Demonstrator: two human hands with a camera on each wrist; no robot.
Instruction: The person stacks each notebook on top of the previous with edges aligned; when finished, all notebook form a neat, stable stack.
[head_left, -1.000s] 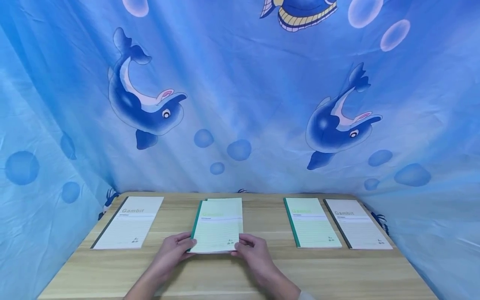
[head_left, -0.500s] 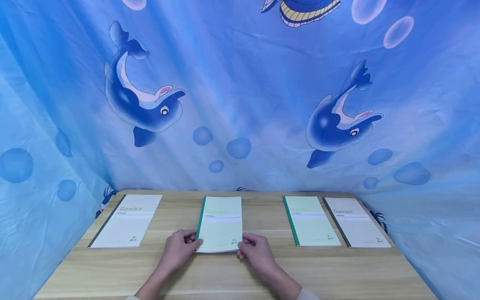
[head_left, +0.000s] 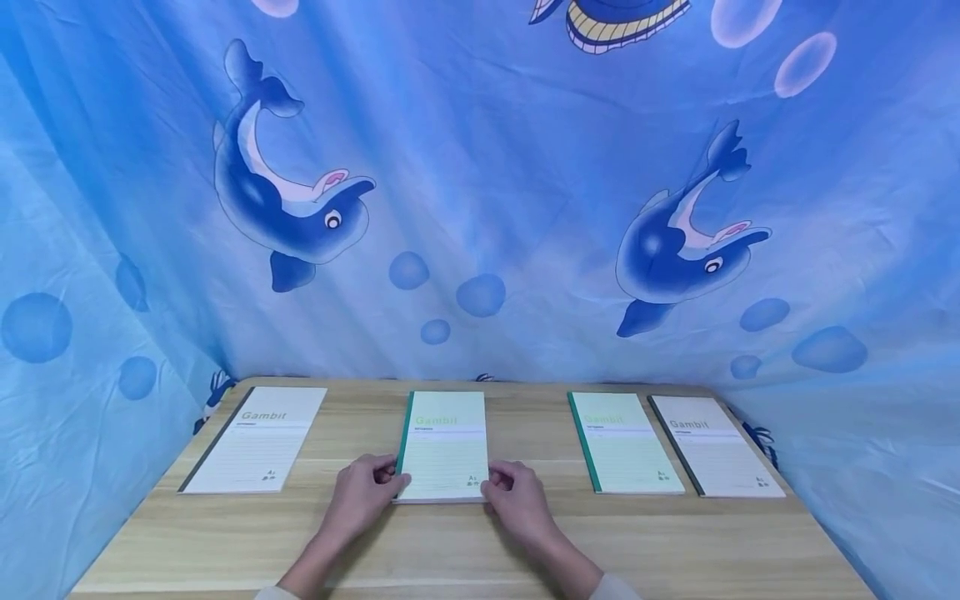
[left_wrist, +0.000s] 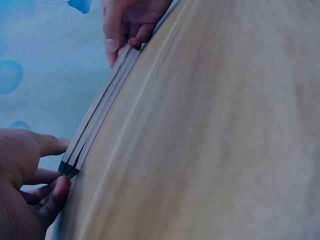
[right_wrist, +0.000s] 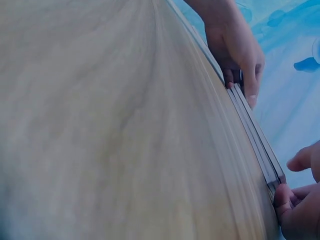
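Note:
A stack of green-spined notebooks [head_left: 442, 450], its pale green top cover marked "Gambit", lies near the middle of the table in the head view. At its lower left corner my left hand [head_left: 362, 492] grips the spine side, thumb over the cover and fingers curled along the edge. My right hand [head_left: 519, 500] holds the lower right corner, fingers bent against the side. In the left wrist view the page edges of the stack [left_wrist: 102, 107] show as layers lying nearly flush. The right wrist view shows the same layered edges [right_wrist: 255, 135] between both hands.
A grey-spined notebook [head_left: 251, 442] lies at the left of the wooden table [head_left: 450, 550]. To the right are a green-spined notebook [head_left: 626, 442] and another grey-spined one [head_left: 716, 446]. A blue dolphin-printed curtain [head_left: 487, 208] hangs behind and at both sides.
The upper notebook, earlier offset to the lower left over another, has shifted right and back and now lines up with it. Both hands stayed at its lower corners.

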